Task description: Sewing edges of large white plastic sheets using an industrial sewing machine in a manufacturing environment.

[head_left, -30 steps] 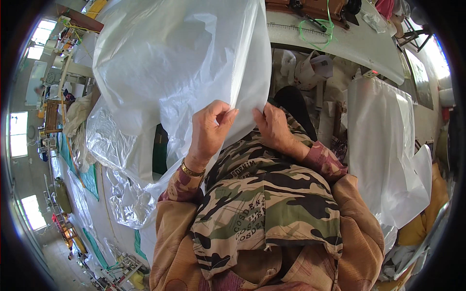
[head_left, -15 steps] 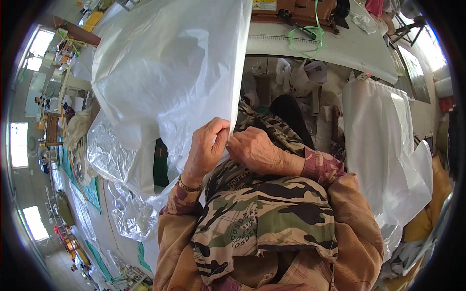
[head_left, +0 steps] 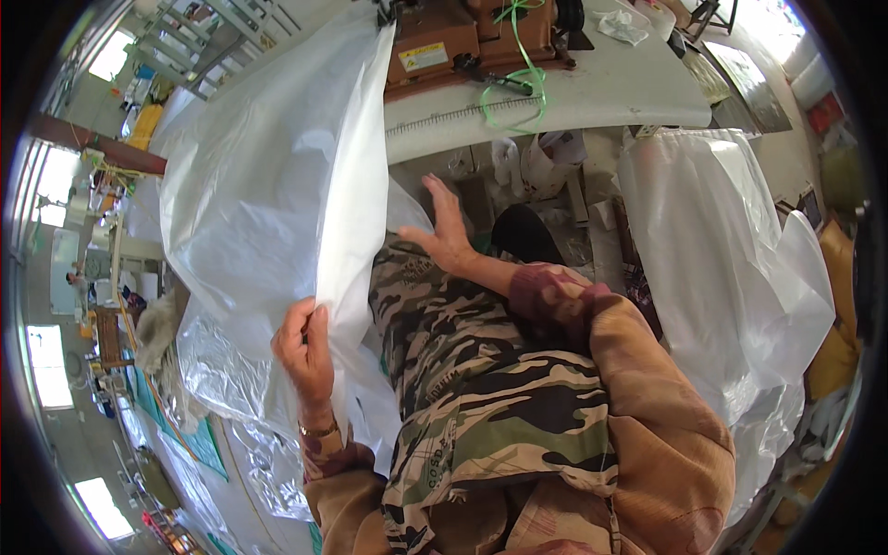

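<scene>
A large translucent white plastic sheet (head_left: 250, 185) drapes over the left side of the table, with a folded edge running from the machine down toward me. My left hand (head_left: 307, 347) pinches that edge between thumb and fingers. To the right of the fold, my right hand (head_left: 446, 227) is held above my lap, its fingers apart and nothing in them. A brown sewing machine (head_left: 462, 46) stands on the white tabletop, and the far end of the folded edge reaches its left end. A camouflage apron (head_left: 499, 416) covers my lap.
Green string (head_left: 541, 92) hangs off the machine onto the tabletop (head_left: 629, 97). At the right, another pile of translucent plastic (head_left: 703, 240) hangs over the edge. Beneath the table are a white bag (head_left: 552, 166) and clutter. A metal rack (head_left: 208, 46) stands far left.
My right hand has let go of the sheet's edge and opened, farther from me. The left hand has moved left and nearer, drawing the edge along. The view has shifted too.
</scene>
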Demonstrator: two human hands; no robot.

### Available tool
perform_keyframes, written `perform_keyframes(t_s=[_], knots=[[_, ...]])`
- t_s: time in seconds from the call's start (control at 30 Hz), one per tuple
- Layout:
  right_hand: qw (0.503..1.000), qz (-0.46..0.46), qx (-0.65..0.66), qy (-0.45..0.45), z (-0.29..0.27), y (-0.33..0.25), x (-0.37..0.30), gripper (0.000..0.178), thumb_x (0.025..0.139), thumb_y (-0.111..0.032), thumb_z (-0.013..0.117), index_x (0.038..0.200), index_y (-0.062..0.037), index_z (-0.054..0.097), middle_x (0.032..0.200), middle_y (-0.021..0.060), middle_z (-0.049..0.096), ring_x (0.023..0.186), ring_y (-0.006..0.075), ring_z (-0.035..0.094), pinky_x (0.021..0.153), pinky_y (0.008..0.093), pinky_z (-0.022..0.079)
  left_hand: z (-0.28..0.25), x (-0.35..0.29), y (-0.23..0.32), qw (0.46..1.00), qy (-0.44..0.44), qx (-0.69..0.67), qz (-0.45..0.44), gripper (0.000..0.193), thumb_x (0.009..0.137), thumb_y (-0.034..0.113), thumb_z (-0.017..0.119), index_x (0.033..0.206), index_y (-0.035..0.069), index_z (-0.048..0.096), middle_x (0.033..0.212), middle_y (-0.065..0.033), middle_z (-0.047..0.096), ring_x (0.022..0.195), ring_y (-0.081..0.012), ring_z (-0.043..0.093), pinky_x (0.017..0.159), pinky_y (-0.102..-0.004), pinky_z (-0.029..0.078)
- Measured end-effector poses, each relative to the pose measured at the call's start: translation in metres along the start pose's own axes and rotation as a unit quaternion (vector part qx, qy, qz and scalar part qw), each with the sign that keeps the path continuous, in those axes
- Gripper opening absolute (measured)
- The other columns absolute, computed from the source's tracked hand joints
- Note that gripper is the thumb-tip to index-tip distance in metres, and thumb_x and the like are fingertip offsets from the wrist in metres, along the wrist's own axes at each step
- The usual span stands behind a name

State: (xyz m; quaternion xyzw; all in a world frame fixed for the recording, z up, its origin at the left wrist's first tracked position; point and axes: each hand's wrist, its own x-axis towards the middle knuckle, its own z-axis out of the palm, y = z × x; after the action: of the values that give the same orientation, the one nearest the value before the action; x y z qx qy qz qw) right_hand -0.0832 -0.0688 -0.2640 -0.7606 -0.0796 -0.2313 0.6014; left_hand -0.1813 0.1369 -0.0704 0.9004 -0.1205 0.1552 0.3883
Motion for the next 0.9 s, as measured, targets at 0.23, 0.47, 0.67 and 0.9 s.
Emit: perform_keyframes(t_s=[0.23,0.47,0.67,0.9], knots=[[0.991,-0.011,-0.129,-0.024,0.133,0.069,0.048,0.090,0.076,-0.044,0.077,0.141,0.0025,0.035,0.145,0.0310,0.032,0.134,0.0443,0.033,0.107,0.0517,0.034,0.012,-0.002,0.020,0.994,-0.078,-0.081,0.011,0.007,0.092,0.004,0.064,0.093,-0.002,0.062,0.077,-0.0122,0.062,0.068,-0.0215,0.060,0.065,-0.0311,0.048],[0.968,0.035,-0.230,-0.096,0.166,0.095,0.098,0.080,0.078,-0.041,0.075,0.136,0.0011,0.040,0.139,0.0288,0.037,0.128,0.0430,0.038,0.103,0.0508,0.036,0.018,0.004,0.035,0.990,-0.114,-0.078,0.026,0.003,0.090,0.002,0.062,0.093,0.000,0.061,0.078,-0.0145,0.059,0.069,-0.0335,0.059,0.062,-0.0371,0.047],[0.949,0.088,-0.277,-0.122,0.174,0.121,0.156,0.071,0.080,-0.039,0.073,0.131,0.0000,0.044,0.133,0.0270,0.042,0.122,0.0419,0.042,0.099,0.0500,0.039,-0.012,0.027,0.020,0.983,-0.088,0.005,0.163,0.009,0.085,0.002,0.062,0.094,0.003,0.062,0.077,-0.0127,0.055,0.068,-0.0334,0.057,0.059,-0.0413,0.046],[0.933,0.119,-0.300,-0.157,0.168,0.126,0.186,0.061,0.081,-0.037,0.071,0.126,-0.0013,0.048,0.127,0.0249,0.047,0.116,0.0406,0.047,0.095,0.0491,0.041,-0.034,0.043,-0.029,0.963,-0.069,0.160,0.205,0.020,0.076,0.002,0.064,0.097,0.003,0.062,0.079,-0.0115,0.058,0.075,-0.0319,0.059,0.070,-0.0430,0.048]])
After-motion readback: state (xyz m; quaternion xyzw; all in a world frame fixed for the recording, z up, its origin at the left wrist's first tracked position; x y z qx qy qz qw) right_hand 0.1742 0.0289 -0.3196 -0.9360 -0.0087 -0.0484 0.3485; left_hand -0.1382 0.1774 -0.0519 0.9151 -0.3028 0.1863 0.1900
